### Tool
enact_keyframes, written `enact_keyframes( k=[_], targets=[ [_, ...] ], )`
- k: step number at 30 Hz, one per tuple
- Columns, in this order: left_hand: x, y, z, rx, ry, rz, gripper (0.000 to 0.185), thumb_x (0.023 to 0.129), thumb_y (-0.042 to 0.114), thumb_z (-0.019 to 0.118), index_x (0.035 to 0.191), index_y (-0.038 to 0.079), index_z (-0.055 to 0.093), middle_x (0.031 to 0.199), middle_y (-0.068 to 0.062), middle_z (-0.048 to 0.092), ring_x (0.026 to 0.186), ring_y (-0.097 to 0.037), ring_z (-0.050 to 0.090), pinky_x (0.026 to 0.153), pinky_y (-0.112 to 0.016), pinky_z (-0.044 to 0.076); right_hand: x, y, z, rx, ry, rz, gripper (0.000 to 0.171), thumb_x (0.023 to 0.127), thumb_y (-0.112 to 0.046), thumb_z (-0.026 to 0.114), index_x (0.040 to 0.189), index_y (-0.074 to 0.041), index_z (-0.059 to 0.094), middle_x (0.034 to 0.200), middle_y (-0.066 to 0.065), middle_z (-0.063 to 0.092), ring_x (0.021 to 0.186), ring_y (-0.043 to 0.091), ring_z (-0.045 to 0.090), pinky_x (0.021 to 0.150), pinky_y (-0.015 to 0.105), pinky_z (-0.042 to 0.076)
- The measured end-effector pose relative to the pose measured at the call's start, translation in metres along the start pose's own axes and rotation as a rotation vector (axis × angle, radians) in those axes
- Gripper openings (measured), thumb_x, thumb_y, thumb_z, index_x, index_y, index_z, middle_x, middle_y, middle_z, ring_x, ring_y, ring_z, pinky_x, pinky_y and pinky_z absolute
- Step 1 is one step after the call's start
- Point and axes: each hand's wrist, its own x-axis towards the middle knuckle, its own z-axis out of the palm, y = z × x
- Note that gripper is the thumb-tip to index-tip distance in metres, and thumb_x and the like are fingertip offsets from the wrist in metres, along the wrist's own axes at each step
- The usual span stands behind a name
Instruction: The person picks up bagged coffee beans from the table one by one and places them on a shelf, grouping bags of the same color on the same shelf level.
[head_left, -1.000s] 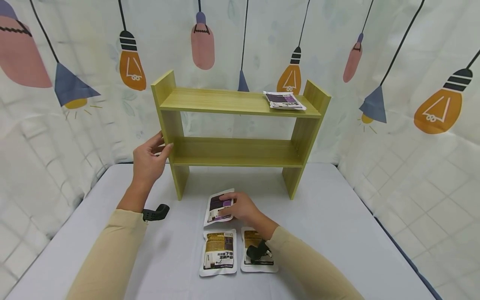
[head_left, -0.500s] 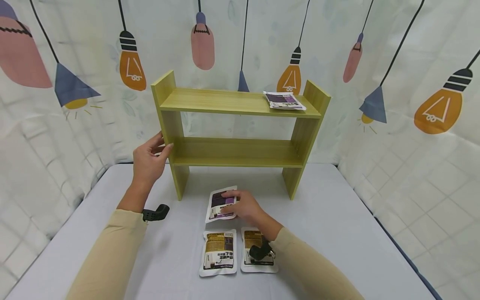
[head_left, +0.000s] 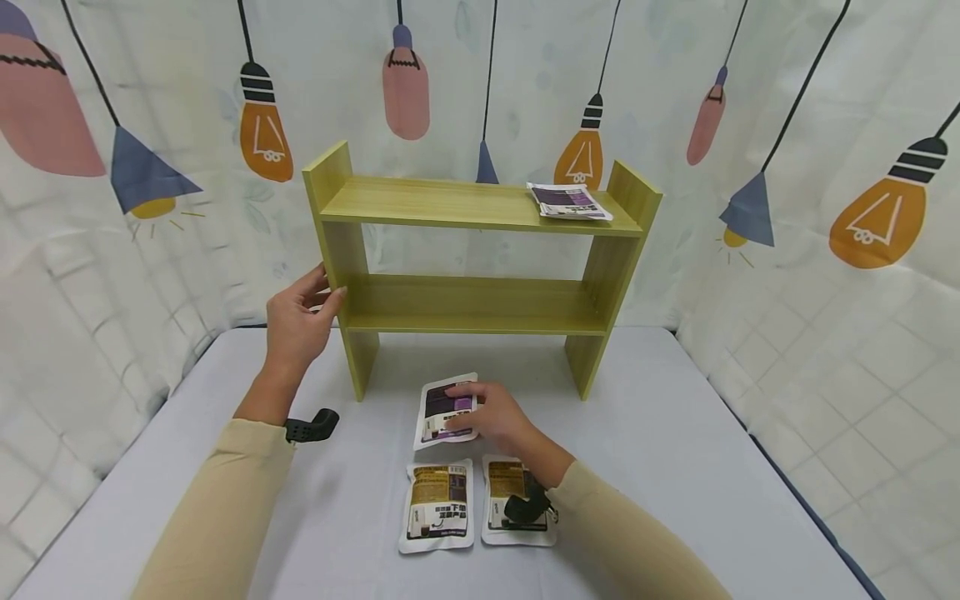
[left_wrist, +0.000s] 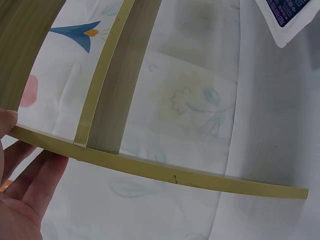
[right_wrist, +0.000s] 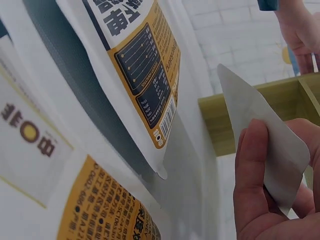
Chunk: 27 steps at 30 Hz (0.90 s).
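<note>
Left fingers [head_left: 309, 280] are gripping the shelf [head_left: 472, 304], right fingers [head_left: 467, 389] are pinching a purple packet [head_left: 442, 408] before it, two brown packets [head_left: 439, 510] lying farther out.

Through the left wrist feed I see the left hand [left_wrist: 22, 205] pinch the shelf [left_wrist: 115, 100] by its side panel [left_wrist: 165, 171], thumb on one side, fingers on the other. The panel's narrow edge slants down to the right (I spot a small dark mark [left_wrist: 174, 179] on it), and two boards [left_wrist: 22, 50] run up from it. Behind hangs a pale sheet [left_wrist: 185, 65] printed with a blue lamp [left_wrist: 80, 35]. A packet's [left_wrist: 292, 17] white corner juts in at upper right.
</note>
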Motion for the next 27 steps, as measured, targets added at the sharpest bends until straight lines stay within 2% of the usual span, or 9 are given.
enact_keyframes(
  k=[3,10,16,21,27],
  targets=[
    [0.000,0.000,0.000,0.002,-0.004,-0.001,0.049,0.101,0.034,0.065,0.149,0.037,0.053,0.139,-0.006,0.067,0.116,-0.028,0.071,0.094,-0.045,0.058,-0.002,-0.001,-0.001,-0.001,0.003,-0.002,0.050,0.077,-0.002,0.087,0.124,-0.016,0.076,0.128,0.016,0.062,0.093,0.021,0.068,0.075,0.031,0.062],
    [0.000,0.001,0.000,0.001,-0.006,-0.009,0.049,0.101,0.034,0.064,0.148,0.039,0.052,0.139,-0.006,0.067,0.116,-0.027,0.071,0.093,-0.041,0.059,-0.006,-0.002,-0.003,0.022,-0.013,-0.009,0.050,0.077,0.000,0.087,0.124,-0.014,0.076,0.129,0.016,0.060,0.093,0.021,0.068,0.076,0.030,0.062],
    [0.000,0.002,0.000,-0.003,-0.011,-0.013,0.049,0.101,0.034,0.064,0.149,0.038,0.052,0.141,-0.006,0.066,0.117,-0.028,0.071,0.094,-0.045,0.059,-0.010,-0.003,-0.004,0.035,-0.025,-0.005,0.051,0.077,-0.001,0.087,0.125,-0.015,0.075,0.132,0.016,0.057,0.096,0.022,0.068,0.079,0.032,0.063],
    [0.000,0.003,0.000,-0.002,-0.010,-0.015,0.049,0.101,0.034,0.064,0.149,0.038,0.052,0.141,-0.006,0.066,0.118,-0.028,0.071,0.094,-0.045,0.059,-0.013,-0.004,-0.005,0.062,-0.022,0.011,0.051,0.077,-0.002,0.087,0.124,-0.018,0.076,0.133,0.017,0.056,0.097,0.023,0.069,0.079,0.033,0.064],
    [0.000,0.003,0.001,0.005,0.000,-0.012,0.049,0.101,0.033,0.065,0.149,0.036,0.053,0.139,-0.006,0.067,0.117,-0.027,0.071,0.094,-0.045,0.059,-0.016,-0.004,-0.007,0.043,-0.008,0.016,0.052,0.077,-0.005,0.089,0.124,-0.021,0.076,0.137,0.017,0.055,0.100,0.024,0.067,0.081,0.032,0.063]
  ],
)
